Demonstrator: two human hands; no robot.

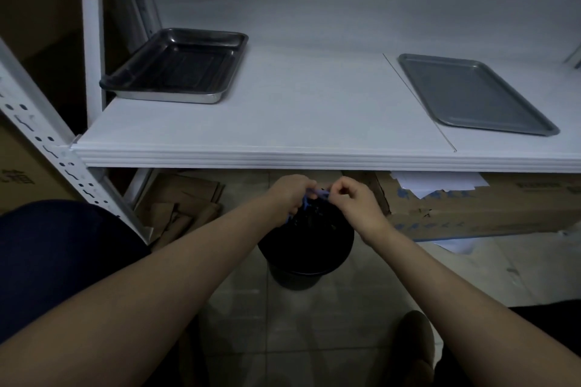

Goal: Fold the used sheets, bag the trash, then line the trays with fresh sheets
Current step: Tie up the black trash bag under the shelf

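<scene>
Left grip (290,195) and right grip (355,201) pinch the blue drawstring (322,192) of the trash bag (314,221) in the floor bin (295,280) — bagging, I'd judge. Next, pull it tight; deep tray (176,98) and flat tray (471,94) sit bare on the shelf (298,126).

A black trash bag (309,223) sits in a round bin (295,280) on the near floor, its blue ties (321,193) pinched by the left hand (290,195) and right hand (356,203). A deep steel tray (176,67) lies far left, a flat grey tray (471,94) right.
</scene>
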